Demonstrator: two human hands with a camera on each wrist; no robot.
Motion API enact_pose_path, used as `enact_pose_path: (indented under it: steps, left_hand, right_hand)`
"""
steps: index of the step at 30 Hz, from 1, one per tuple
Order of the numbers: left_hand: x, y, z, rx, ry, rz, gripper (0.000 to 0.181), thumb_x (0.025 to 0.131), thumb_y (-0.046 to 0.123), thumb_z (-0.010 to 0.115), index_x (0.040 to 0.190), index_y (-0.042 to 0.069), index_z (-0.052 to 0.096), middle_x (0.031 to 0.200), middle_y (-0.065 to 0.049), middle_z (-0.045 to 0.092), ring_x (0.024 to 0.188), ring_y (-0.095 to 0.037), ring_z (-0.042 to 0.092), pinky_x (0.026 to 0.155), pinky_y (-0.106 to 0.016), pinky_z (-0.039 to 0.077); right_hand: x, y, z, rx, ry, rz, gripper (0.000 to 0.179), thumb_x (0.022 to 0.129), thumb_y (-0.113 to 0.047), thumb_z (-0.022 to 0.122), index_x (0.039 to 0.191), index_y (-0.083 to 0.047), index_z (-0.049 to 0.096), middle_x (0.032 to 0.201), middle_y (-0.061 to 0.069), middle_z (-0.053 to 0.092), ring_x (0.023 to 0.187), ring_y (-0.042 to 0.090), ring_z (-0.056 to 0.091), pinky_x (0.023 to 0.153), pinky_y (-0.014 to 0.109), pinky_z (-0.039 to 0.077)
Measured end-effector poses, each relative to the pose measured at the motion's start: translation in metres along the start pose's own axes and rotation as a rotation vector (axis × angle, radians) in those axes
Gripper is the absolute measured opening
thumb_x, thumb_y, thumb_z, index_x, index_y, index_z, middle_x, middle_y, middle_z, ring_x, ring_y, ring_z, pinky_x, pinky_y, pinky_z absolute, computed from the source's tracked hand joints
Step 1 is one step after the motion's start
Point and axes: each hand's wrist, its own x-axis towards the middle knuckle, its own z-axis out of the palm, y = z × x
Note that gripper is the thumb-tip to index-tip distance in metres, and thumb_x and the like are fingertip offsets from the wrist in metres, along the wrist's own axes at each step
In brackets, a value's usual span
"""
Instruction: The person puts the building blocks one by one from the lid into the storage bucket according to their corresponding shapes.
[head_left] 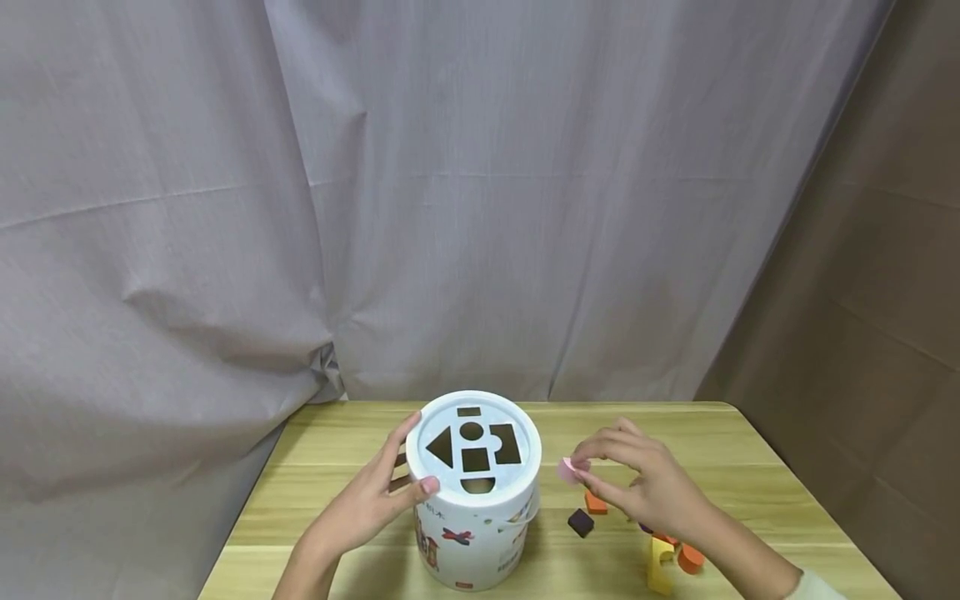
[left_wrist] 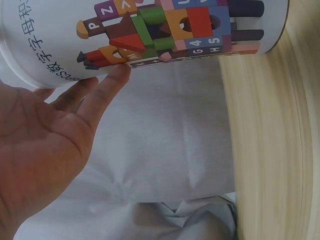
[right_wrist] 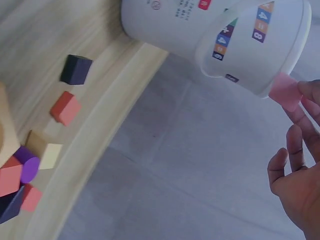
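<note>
A white bucket (head_left: 474,542) with printed pictures stands on the table under a pale lid (head_left: 442,479) with several shaped cut-outs. My left hand (head_left: 367,500) rests on its left side, thumb on the lid's rim and fingers spread along the wall. In the left wrist view those fingers (left_wrist: 107,90) lie nearly straight against the print, the palm off the wall. To the right of the bucket, above the table, my right hand (head_left: 648,479) pinches a small pink block (right_wrist: 285,91) between thumb and fingertips. The fingers partly hide the block.
Right of the bucket lie a dark block (head_left: 581,522) and an orange block (head_left: 596,502). A yellow block (head_left: 660,567) and an orange cylinder (head_left: 691,559) lie below the right forearm. A purple cylinder (right_wrist: 29,165) shows among them. Grey curtain (head_left: 525,208) hangs behind the table (head_left: 322,442).
</note>
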Motion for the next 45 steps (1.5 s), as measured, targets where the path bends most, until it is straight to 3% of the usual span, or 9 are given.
enact_pose_path:
  steps: [5,13,17,24,33,37,39,41,45]
  left_hand:
    - [-0.001,-0.001,0.0,0.005,0.003,-0.004,0.094,0.106,0.034,0.077,0.175,0.047,0.015,0.181,-0.017,0.031,0.149,-0.045,0.057,0.119,-0.059,0.055]
    - [-0.001,0.0,-0.001,0.011,0.004,0.002,0.094,0.106,0.034,0.077,0.175,0.047,0.015,0.181,-0.017,0.03,0.15,-0.047,0.056,0.118,-0.06,0.055]
    - [-0.001,0.001,-0.001,0.011,0.003,0.004,0.095,0.105,0.035,0.077,0.175,0.046,0.014,0.182,-0.018,0.028,0.149,-0.048,0.056,0.118,-0.062,0.055]
    - [0.001,0.001,-0.001,0.013,-0.002,0.02,0.094,0.106,0.034,0.077,0.176,0.044,0.015,0.182,-0.015,0.03,0.151,-0.045,0.055,0.119,-0.059,0.055]
    - [0.001,0.0,-0.001,-0.002,-0.004,0.023,0.093,0.107,0.033,0.077,0.174,0.049,0.015,0.182,-0.014,0.03,0.152,-0.046,0.054,0.119,-0.061,0.055]
    - [0.0,0.0,-0.002,0.003,-0.001,0.02,0.093,0.106,0.033,0.077,0.174,0.049,0.015,0.182,-0.014,0.03,0.15,-0.047,0.055,0.118,-0.061,0.055]
    - [-0.001,-0.001,-0.002,0.008,0.002,0.016,0.093,0.106,0.034,0.077,0.174,0.048,0.015,0.182,-0.015,0.03,0.15,-0.047,0.056,0.118,-0.06,0.055]
    - [-0.002,-0.002,-0.002,0.009,0.004,0.013,0.093,0.106,0.034,0.077,0.175,0.046,0.015,0.181,-0.014,0.031,0.15,-0.047,0.055,0.118,-0.06,0.055]
    - [-0.002,-0.003,0.0,0.007,0.006,0.011,0.092,0.106,0.034,0.077,0.177,0.038,0.017,0.181,-0.014,0.033,0.152,-0.046,0.053,0.118,-0.058,0.056]
  right_hand:
    - [0.011,-0.002,0.004,0.004,0.014,-0.04,0.045,0.078,0.005,0.094,0.113,-0.021,0.081,0.109,-0.01,0.082,0.102,0.01,0.065,0.093,0.016,0.05]
    - [0.025,-0.009,0.008,0.018,0.004,-0.008,0.044,0.08,0.003,0.094,0.113,-0.021,0.08,0.11,-0.011,0.082,0.1,0.009,0.064,0.091,0.022,0.052]
    - [0.032,-0.012,0.009,0.036,0.025,-0.052,0.043,0.079,0.006,0.094,0.112,-0.019,0.08,0.107,-0.009,0.082,0.097,0.007,0.062,0.089,0.023,0.05]
    - [0.04,-0.016,0.014,0.086,0.03,-0.055,0.042,0.08,0.005,0.093,0.114,-0.018,0.081,0.109,-0.006,0.083,0.097,0.016,0.066,0.094,0.021,0.053]
    - [0.051,-0.022,0.029,0.114,0.075,-0.119,0.043,0.079,0.005,0.094,0.114,-0.017,0.081,0.106,-0.006,0.084,0.093,0.01,0.063,0.087,0.024,0.053]
    - [0.054,-0.025,0.037,0.116,0.059,-0.094,0.04,0.081,0.002,0.095,0.112,-0.019,0.081,0.108,-0.008,0.084,0.097,0.012,0.073,0.106,0.025,0.049]
    - [0.055,-0.026,0.041,0.124,0.045,-0.082,0.039,0.082,0.001,0.095,0.112,-0.019,0.082,0.108,-0.009,0.084,0.097,0.013,0.074,0.108,0.027,0.048]
    - [0.055,-0.027,0.045,0.132,0.033,-0.079,0.038,0.083,0.0,0.094,0.112,-0.02,0.082,0.109,-0.009,0.084,0.097,0.013,0.072,0.106,0.026,0.048]
    - [0.057,-0.029,0.05,0.153,0.025,-0.094,0.038,0.084,0.0,0.094,0.114,-0.019,0.082,0.11,-0.007,0.084,0.093,0.016,0.065,0.087,0.028,0.049]
